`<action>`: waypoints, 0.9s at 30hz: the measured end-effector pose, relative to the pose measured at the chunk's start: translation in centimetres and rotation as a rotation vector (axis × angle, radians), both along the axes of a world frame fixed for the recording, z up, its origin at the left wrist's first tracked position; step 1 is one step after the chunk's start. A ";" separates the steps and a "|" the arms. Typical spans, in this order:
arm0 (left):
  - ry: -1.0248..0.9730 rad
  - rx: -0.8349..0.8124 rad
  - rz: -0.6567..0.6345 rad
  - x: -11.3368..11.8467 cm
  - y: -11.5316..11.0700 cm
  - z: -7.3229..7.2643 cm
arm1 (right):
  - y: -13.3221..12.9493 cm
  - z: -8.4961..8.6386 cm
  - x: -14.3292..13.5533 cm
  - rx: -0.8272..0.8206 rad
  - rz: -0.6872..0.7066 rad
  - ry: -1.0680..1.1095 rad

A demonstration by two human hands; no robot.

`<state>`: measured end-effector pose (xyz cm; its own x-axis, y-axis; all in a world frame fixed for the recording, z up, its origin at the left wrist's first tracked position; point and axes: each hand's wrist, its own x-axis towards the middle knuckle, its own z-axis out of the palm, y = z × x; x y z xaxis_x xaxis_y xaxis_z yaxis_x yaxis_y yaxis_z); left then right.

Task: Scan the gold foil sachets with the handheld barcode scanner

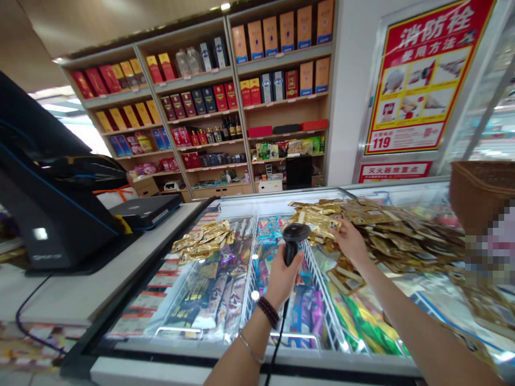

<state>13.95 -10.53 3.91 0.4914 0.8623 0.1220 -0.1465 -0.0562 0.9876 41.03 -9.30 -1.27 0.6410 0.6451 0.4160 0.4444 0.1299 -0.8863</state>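
Note:
My left hand [282, 276] is wrapped round the handle of a black barcode scanner [295, 234], whose cord runs down along my wrist. The scanner's head points toward a gold foil packet [317, 221]. My right hand [349, 242] pinches the right end of that packet. To the right spreads a big heap of similar gold packets [402, 228] on the freezer's glass top [257, 343]. A smaller pile of gold packets [205, 239] lies on the glass to the left.
Wrapped ice creams in white wire baskets [248, 279] show through the glass. A black checkout terminal [44, 214] stands on the counter [100, 284] at left. A brown wicker basket [478, 187] is at right. Shelves of boxed goods [201, 102] line the back wall.

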 end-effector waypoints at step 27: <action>-0.167 -0.106 0.087 -0.4 0.4 0.3 | -0.5 1.7 -3.6 -0.033 0.119 0.145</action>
<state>13.50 -10.18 4.23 0.3955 0.9128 0.1021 -0.3074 0.0268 0.9512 37.45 -9.77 0.45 0.6114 0.7313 0.3022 0.2950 0.1438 -0.9446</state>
